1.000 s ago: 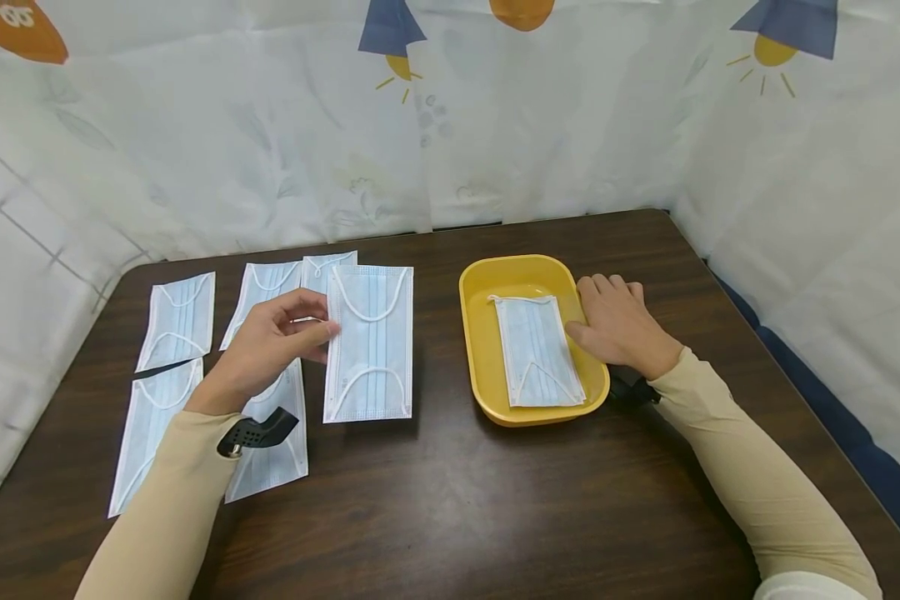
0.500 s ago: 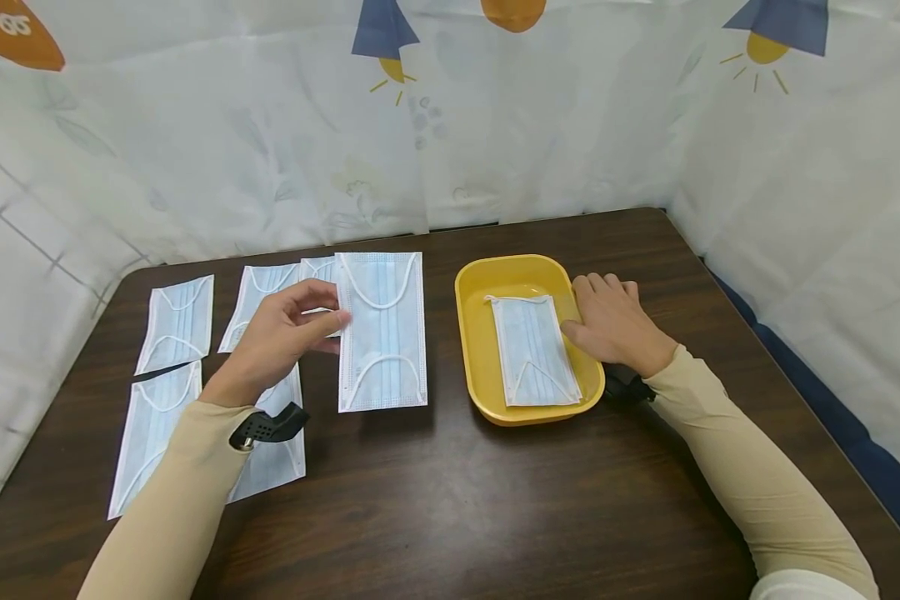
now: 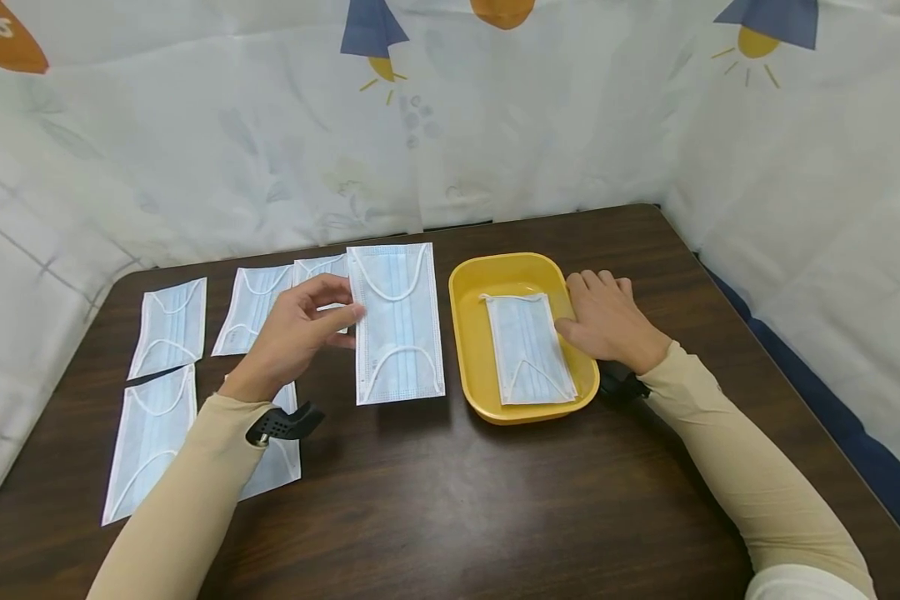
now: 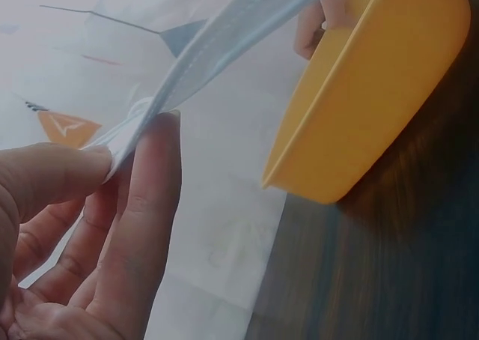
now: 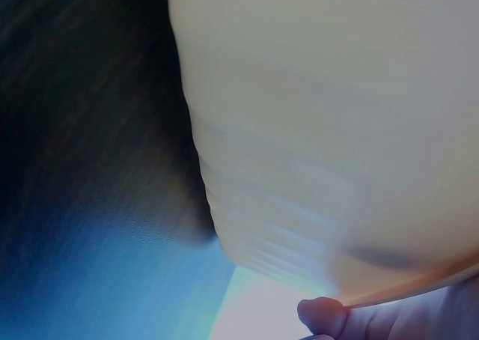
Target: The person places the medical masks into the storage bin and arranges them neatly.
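My left hand (image 3: 300,329) pinches a light blue face mask (image 3: 397,325) by its left edge, thumb in front and fingers behind. In the left wrist view the mask (image 4: 202,63) shows almost edge-on between thumb and index finger. It hangs upright just left of a yellow plastic tray (image 3: 474,379). Inside that tray lies another face mask (image 3: 528,350), ear loops up. My right hand (image 3: 607,321) grips the tray's right rim, thumb over the inner side and fingers outside. The right wrist view is filled by the tray's outer wall (image 5: 299,130), with a fingertip (image 5: 322,316) below.
Several more face masks lie flat at the left of the dark wood table (image 3: 450,517), among them one at the far left (image 3: 168,325) and one in front of it (image 3: 150,442). The left forearm partly covers another mask (image 3: 273,458). A patterned white curtain (image 3: 270,125) hangs behind.
My left hand has carried its mask to the right and slightly away from me, closer to the tray. The right hand stays on the tray's rim; the head view has shifted slightly.
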The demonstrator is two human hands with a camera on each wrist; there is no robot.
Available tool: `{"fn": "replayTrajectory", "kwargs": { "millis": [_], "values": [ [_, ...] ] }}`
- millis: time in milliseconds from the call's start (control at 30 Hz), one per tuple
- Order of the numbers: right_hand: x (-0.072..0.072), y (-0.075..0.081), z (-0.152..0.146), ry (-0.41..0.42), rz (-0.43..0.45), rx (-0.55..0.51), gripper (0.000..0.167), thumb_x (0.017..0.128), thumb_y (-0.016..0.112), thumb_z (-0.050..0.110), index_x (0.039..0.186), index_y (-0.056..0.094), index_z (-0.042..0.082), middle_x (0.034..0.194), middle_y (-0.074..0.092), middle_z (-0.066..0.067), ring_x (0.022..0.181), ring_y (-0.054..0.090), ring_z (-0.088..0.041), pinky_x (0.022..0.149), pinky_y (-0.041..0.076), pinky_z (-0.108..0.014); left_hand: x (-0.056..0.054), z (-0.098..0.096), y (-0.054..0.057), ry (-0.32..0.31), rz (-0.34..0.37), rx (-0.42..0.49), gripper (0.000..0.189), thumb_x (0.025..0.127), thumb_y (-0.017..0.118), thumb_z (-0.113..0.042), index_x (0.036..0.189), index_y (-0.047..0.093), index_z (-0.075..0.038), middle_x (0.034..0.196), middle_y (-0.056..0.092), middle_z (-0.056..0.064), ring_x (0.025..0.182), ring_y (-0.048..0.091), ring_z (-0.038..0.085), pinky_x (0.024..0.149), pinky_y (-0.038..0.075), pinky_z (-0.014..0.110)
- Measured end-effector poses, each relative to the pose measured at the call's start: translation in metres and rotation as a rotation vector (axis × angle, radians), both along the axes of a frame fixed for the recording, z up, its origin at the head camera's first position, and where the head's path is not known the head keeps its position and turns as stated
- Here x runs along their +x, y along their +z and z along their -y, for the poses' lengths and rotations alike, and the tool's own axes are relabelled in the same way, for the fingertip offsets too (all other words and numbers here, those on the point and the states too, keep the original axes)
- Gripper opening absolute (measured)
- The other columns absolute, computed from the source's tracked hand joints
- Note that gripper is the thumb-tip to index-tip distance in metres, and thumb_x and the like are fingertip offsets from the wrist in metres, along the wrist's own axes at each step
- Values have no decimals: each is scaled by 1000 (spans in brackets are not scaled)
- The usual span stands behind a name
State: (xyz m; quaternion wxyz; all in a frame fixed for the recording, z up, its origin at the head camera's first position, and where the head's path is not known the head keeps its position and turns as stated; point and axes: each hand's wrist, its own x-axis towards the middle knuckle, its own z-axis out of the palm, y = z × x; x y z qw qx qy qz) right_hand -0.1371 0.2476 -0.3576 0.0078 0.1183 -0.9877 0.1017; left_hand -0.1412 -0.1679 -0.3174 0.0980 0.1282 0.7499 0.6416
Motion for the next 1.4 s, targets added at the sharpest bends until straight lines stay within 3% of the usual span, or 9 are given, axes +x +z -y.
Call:
{"fn": "replayTrajectory", "kwargs": {
  "millis": [767,1400],
  "values": [
    [0,0,7,0,11,-11,23,93,48,28,99,51,6,89,48,-11,86,41,-32,78,28,-45,-3,-25,-5,-38,56,60,20,95,71,-6,111,65,-17,99,69,-6,88,70,5,71,66,34],
    [8,2,5,-6,1,-2,20,91,48,27,92,48,7,86,46,-10,83,40,-31,76,26,-42,-3,-62,-12,-89,89,96,19,94,71,-4,109,64,-14,100,72,-5,92,72,11,70,66,40]
  ]
}}
